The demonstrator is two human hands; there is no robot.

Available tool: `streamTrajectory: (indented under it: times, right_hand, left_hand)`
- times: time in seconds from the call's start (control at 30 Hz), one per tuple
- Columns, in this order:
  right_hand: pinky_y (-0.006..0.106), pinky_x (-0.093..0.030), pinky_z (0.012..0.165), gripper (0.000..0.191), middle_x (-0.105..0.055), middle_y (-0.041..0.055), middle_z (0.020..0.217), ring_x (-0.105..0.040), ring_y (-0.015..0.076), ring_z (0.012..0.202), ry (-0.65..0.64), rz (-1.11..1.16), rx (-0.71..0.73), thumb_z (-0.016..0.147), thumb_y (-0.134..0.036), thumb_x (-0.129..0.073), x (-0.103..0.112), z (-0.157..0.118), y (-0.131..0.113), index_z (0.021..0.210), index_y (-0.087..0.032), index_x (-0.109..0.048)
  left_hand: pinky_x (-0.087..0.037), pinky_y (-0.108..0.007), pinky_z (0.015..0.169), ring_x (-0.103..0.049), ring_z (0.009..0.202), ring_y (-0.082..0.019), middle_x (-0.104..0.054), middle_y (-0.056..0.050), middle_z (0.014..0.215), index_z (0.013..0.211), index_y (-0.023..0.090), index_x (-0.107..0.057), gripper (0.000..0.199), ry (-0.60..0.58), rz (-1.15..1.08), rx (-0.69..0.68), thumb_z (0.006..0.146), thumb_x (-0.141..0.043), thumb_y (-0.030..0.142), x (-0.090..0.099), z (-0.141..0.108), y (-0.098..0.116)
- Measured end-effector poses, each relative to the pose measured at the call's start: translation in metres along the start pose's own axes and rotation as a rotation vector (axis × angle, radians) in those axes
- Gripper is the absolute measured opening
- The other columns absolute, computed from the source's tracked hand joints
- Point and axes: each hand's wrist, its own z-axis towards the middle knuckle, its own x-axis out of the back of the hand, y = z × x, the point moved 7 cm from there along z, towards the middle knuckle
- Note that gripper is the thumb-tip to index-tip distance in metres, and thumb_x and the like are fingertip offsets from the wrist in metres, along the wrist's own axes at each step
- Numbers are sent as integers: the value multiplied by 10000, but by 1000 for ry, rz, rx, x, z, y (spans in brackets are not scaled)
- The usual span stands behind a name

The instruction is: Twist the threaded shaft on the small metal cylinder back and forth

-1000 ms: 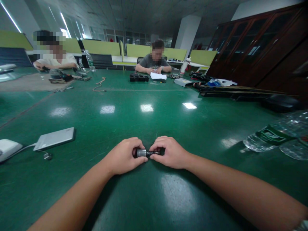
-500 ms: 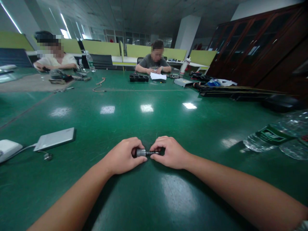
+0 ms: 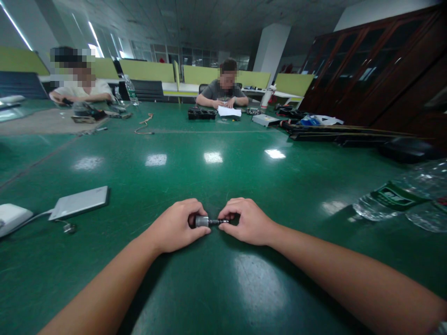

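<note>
Just above the green table (image 3: pixel 223 177), both hands meet at a small metal part. Its thicker end is a silver cylinder (image 3: pixel 201 221), pinched between the thumb and fingers of my left hand (image 3: pixel 176 228). From the cylinder a thin dark shaft (image 3: pixel 213 222) runs to the right, with what look like ridges along it. My right hand (image 3: pixel 249 223) pinches the far end of this shaft between thumb and fingertips. The part lies level, and a short length of shaft shows between the hands. What kind of part it is, I cannot tell.
To the left lie a white power bank (image 3: pixel 80 202) with a cable and a small metal piece (image 3: pixel 69 228). Clear plastic bottles (image 3: pixel 387 200) lie at the right. Across the table, two people sit behind a black tray (image 3: pixel 201 113) and assorted parts.
My left hand has shifted slightly left with the cylinder, so a little more of the shaft shows between the hands. My right hand has barely moved.
</note>
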Motion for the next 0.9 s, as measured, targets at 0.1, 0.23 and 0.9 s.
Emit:
streamTrajectory:
  times: [0.1, 0.23, 0.9]
  right_hand:
    - [257, -415, 658, 74, -641, -4, 676, -571, 124, 653, 1, -7, -7, 711, -147, -722, 0, -1, 0, 780, -172, -733]
    - [254, -417, 655, 75, -643, -4, 675, -574, 124, 654, 1, 1, -9, 713, -149, -718, 0, 0, 1, 780, -178, -735]
    - [257, -440, 646, 81, -673, 7, 705, -592, 132, 669, 16, 9, -91, 722, -165, -709, 2, -1, 7, 790, -192, -745]
  left_hand:
    - [-397, -280, 650, -560, 727, -166, -591, -3, 798, 868, 170, -639, 193, 1, -2, -1, 776, -726, 315, 1, 0, -1]
    - [-400, -280, 655, -562, 729, -167, -591, -5, 799, 875, 173, -644, 186, 6, 0, -5, 776, -725, 307, 3, 0, -2]
    - [-410, -273, 651, -556, 711, -159, -589, -7, 797, 884, 172, -638, 194, 12, 2, -26, 794, -708, 329, 6, -2, -6]
